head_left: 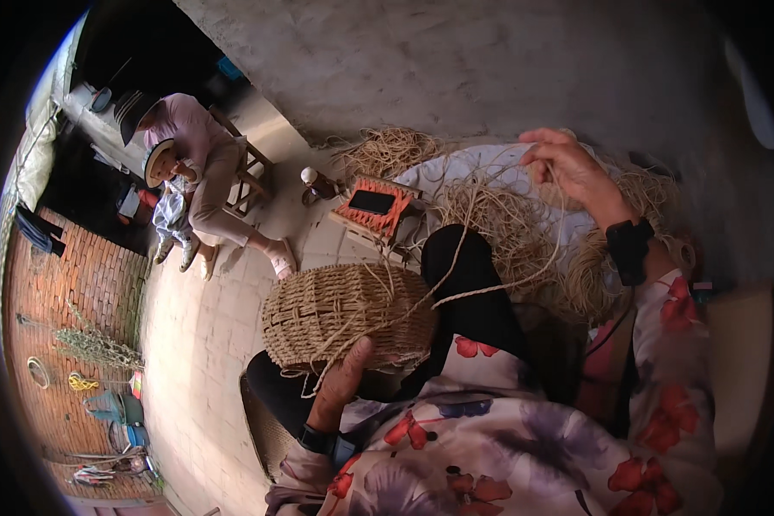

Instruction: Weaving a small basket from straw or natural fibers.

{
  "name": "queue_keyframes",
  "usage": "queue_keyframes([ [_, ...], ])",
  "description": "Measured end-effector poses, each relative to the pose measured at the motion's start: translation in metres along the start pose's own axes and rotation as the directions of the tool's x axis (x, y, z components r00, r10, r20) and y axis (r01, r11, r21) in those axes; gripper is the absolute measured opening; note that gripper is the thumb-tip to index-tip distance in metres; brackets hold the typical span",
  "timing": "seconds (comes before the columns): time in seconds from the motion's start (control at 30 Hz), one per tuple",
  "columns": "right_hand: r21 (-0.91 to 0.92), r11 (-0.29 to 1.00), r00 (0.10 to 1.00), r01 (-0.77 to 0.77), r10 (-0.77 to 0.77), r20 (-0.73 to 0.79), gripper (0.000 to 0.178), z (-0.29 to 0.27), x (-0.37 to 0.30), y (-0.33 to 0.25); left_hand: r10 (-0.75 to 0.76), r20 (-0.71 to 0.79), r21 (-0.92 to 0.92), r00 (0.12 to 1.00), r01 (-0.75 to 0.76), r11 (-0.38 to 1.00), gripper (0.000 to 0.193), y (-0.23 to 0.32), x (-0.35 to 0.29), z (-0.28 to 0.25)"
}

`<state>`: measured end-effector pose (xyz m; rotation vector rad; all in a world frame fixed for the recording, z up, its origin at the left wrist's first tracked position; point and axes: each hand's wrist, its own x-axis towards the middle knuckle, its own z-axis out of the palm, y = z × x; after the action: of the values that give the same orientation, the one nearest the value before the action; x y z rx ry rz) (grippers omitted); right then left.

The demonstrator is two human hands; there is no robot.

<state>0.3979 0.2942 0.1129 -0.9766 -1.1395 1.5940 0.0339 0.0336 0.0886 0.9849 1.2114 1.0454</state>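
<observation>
A woven basket (348,314) of tan twisted cord rests tilted across my lap. My left hand (342,383) grips its near side, with the thumb showing and the other fingers hidden by the basket. Raised at the upper right, my right hand (572,172) has its fingers curled around a strand of cord (499,286). That strand loops down from the hand and runs back to the basket's right side. Several loose ends stick out over the weave.
Tangled cord (499,219) lies heaped on a white sheet beyond my knees, near a grey wall (507,69). A small stool (378,211) with an orange woven seat holds a phone (371,202). Farther left, a seated person (219,185) holds a small child (174,215).
</observation>
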Motion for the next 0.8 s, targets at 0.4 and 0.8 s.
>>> queue_keyframes([
  [0.4, -0.897, 0.192, 0.907, 0.398, -0.229, 0.354, 0.042, 0.002, 0.002, 0.035, 0.008, -0.111, -0.251, 0.994, -0.035, 0.967, 0.058, -0.022, 0.012, -0.005],
  [0.8, -0.390, 0.403, 0.545, 0.828, -0.415, 0.728, 0.017, 0.164, -0.062, 0.081, 0.093, 0.104, -0.501, 0.990, -0.028, 0.865, 0.045, -0.015, 0.012, -0.014],
])
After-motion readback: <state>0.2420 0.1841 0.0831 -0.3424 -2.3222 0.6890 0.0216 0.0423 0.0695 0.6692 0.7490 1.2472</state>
